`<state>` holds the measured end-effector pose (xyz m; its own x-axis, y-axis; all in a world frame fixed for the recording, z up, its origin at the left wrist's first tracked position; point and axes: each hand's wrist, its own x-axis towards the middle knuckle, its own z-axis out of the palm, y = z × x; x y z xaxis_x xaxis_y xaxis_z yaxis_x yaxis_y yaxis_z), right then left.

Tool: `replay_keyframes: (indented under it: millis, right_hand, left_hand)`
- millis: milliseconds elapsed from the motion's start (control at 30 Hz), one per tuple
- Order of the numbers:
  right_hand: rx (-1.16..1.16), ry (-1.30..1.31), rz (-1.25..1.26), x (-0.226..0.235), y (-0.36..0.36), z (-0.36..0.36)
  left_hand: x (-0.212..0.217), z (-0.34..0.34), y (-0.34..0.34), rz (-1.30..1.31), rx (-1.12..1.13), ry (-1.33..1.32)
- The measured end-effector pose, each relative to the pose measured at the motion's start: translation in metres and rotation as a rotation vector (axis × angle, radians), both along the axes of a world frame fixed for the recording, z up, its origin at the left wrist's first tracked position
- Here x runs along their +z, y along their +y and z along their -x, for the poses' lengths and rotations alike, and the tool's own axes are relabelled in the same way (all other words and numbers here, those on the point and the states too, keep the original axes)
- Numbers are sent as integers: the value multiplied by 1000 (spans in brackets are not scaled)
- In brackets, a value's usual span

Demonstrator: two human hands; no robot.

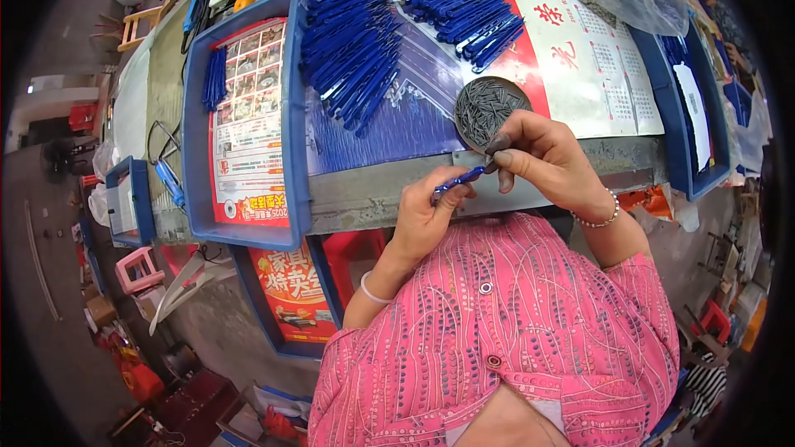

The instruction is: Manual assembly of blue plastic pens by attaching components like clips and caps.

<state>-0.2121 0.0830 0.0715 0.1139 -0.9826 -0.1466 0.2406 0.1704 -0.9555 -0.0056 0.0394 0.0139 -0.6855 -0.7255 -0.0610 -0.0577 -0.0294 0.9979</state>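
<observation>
My left hand (428, 211) is closed round a slender, glossy blue piece (460, 185), held tilted above my lap near the table's front edge. Thumb and fingers of my right hand (538, 161) are pinched together at the upper right end of that piece; what sits between them is too small to make out. Just beyond my right fingers stands a round bowl (460, 129) filled with small grey metal pins (490, 108). Long blue pieces of a similar look lie in two fanned heaps, a left heap (348, 50) and a right heap (464, 12).
A blue tray (300, 141) lined with printed paper stands at the left, a bundle of blue pieces (214, 79) in it. Another blue tray (677, 132) is at the right edge. A calendar sheet (592, 50) and clear plastic bags (646, 0) lie at the far right.
</observation>
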Motion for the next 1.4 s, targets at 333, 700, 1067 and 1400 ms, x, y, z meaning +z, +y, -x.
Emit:
replay_keyframes:
  millis: [333,700,1067,1400]
  right_hand:
    - [-6,46,13,1,-2,-6]
    - [-15,597,291,6,8,-10]
    - [-79,794,29,-17,-18,25]
    - [21,1481,163,-69,-46,28]
  left_hand:
    - [-1,-2,1,18,-5,-10]
    - [-3,-1,0,109,-17,11]
    - [-20,-4,-2,123,16,4]
    - [-64,-14,-9,232,162,39]
